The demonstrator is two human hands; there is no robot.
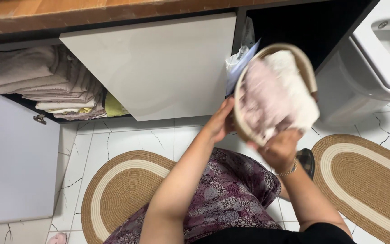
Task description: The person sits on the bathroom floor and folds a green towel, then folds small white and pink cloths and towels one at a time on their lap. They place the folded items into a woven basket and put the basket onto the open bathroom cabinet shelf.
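Note:
A round woven basket (306, 63) filled with folded pink and white cloths (276, 97) is tilted toward me in front of the dark open cabinet bay. My left hand (220, 122) grips the basket's left rim. My right hand (280, 148) holds its lower edge from below, a thin bracelet on the wrist. The basket is blurred.
An open cabinet (46, 79) at left holds stacked folded towels, its white door (14, 158) swung out. A white cabinet door (159, 68) stands beside it under a wooden counter. Two oval woven rugs (118, 190) (366, 180) lie on the marbled tile floor. A toilet (384, 49) is at right.

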